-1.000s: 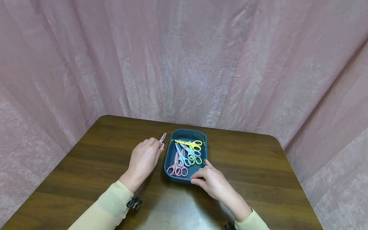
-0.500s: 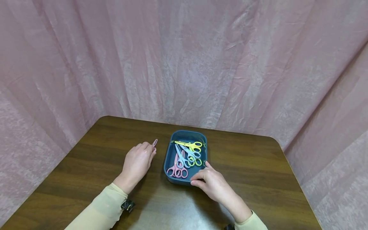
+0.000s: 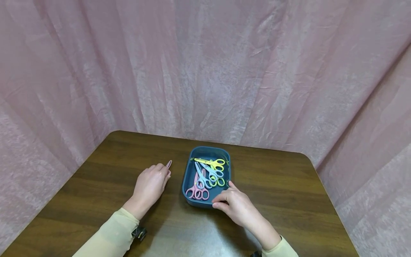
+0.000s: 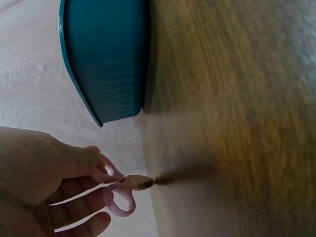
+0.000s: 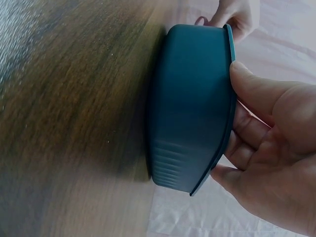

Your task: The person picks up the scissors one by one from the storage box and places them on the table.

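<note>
In the head view my left hand (image 3: 148, 187) is over the table, left of a dark teal bin (image 3: 200, 204). It holds a pair of pink scissors by the handle loops; in the left wrist view the scissors (image 4: 129, 182) point down, tip close over the tabletop. My right hand (image 3: 239, 208) grips the bin's rim at the near right corner, thumb on the near side. Inside the bin lie several scissors: yellow scissors (image 3: 208, 162) at the far end, light blue scissors (image 3: 202, 176) in the middle, pink scissors (image 3: 195, 186) at the near left and yellow-green ones partly covered.
The brown wooden table (image 3: 282, 185) stretches out on both sides of the bin. Behind its far edge hangs a pink curtain (image 3: 205, 71), which also runs along the sides.
My left hand has moved left and nearer to me, away from the bin, and lower toward the table with the pink scissors. My right hand stays on the bin's rim.
</note>
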`<state>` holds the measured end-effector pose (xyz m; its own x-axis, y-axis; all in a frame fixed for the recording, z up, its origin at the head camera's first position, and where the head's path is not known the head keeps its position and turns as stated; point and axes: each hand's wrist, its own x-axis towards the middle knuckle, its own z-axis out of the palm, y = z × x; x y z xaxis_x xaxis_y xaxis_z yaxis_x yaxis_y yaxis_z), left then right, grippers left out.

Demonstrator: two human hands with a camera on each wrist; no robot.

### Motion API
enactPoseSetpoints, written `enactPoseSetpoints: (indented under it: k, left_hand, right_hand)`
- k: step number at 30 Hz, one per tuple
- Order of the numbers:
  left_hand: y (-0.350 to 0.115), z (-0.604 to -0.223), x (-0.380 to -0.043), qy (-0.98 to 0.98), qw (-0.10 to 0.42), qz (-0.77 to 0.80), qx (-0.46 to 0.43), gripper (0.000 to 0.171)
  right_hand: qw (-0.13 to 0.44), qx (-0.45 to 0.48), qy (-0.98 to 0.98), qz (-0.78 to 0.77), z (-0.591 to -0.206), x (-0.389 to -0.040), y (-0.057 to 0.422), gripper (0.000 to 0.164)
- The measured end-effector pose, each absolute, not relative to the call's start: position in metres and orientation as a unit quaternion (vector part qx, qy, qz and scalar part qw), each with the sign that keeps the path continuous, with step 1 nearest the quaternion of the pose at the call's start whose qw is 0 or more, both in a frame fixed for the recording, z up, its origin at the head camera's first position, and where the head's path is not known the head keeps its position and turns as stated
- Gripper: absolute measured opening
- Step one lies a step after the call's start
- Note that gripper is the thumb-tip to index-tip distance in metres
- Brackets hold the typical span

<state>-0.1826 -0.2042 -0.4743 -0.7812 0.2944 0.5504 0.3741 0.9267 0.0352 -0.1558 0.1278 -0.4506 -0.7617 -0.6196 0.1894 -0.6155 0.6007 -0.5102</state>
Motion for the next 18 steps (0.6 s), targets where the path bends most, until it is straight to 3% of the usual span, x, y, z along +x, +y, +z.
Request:
enactPoseSetpoints:
  k: [18]
  left_hand:
    - [-0.206, -0.489, -0.18, -0.951, 0.229, -0.04, -0.203, 0.018]
  right_hand:
    - [0.006, -0.349, 0.894, -0.281, -0.451, -0.156, 0.128, 0.005]
